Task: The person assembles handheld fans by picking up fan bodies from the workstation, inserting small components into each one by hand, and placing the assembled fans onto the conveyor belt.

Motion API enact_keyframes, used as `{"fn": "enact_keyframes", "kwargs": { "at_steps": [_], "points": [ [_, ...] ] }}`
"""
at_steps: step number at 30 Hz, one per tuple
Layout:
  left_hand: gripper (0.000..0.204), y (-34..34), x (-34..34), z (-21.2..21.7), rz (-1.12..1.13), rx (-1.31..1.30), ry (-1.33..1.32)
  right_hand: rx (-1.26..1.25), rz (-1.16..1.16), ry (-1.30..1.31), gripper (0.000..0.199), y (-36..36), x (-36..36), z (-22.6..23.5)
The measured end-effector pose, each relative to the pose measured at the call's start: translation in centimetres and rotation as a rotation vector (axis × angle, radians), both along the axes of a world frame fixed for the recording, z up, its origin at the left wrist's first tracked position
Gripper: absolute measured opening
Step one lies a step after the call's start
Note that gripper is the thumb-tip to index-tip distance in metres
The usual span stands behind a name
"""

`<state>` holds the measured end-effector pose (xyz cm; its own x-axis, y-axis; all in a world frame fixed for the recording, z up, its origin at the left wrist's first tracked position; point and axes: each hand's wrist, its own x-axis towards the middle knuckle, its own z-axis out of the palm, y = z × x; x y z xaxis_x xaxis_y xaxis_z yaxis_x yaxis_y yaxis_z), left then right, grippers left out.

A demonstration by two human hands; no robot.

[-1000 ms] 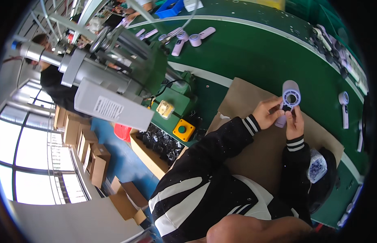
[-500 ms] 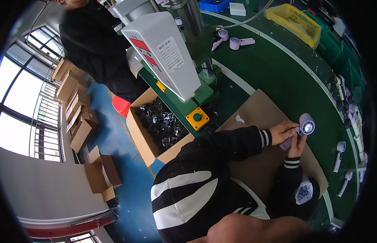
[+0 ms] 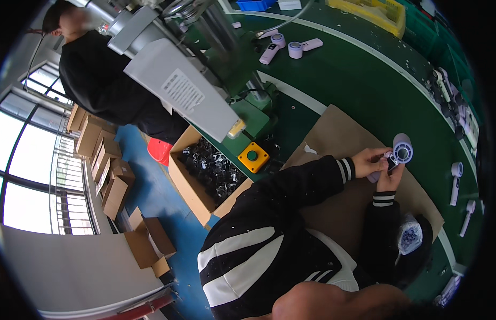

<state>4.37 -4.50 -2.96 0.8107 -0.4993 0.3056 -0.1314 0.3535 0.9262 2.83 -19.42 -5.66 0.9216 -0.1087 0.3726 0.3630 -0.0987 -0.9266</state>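
A lilac handheld fan (image 3: pixel 402 147) is held over the brown cardboard sheet (image 3: pixel 333 125), its round head beyond my fingertips. My right hand (image 3: pixel 388 181) is wrapped round it from the near side, just below the head. From the left, my left hand (image 3: pixel 367 161) reaches in with its fingers pinched together at the fan's neck. Between the fingertips of both hands shows a small shiny dark-and-pale piece (image 3: pixel 392 160), too small to name. Part of the fan's handle (image 3: pixel 373 176) pokes out below my left hand; the rest is hidden.
Left of my arm stand a grey press (image 3: pixel 176 88), a yellow box with a green button (image 3: pixel 253 157) and a carton (image 3: pixel 192 184) of shiny black parts. More fans (image 3: pixel 456 184) lie on the green table. A clear bag (image 3: pixel 409 237) sits by my right arm. A person (image 3: pixel 101 80) stands far left.
The view has shifted, so the press and table appear moved leftward. My hands stay close together on the fan, whose head has tilted slightly, and the small dark piece shows more plainly.
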Motion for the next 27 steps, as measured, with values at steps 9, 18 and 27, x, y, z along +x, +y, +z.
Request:
{"fn": "enact_keyframes", "kwargs": {
  "at_steps": [9, 18, 27],
  "points": [
    [0.048, -1.1, -0.5, -1.5, 0.085, 0.02, 0.074, 0.044, -0.126, -0.045, 0.045, 1.4, -1.3, 2.1],
    [0.043, -1.2, -0.9, 0.4, 0.107, 0.001, 0.229, -0.056, -0.291, 0.095, 0.035, 1.7, -2.2, 4.6],
    [0.048, -3.0, -1.1, 0.2, 0.024, -0.078, 0.41, -0.052, -0.29, 0.168, 0.032, 0.5, -1.4, 3.6]
  ]
}}
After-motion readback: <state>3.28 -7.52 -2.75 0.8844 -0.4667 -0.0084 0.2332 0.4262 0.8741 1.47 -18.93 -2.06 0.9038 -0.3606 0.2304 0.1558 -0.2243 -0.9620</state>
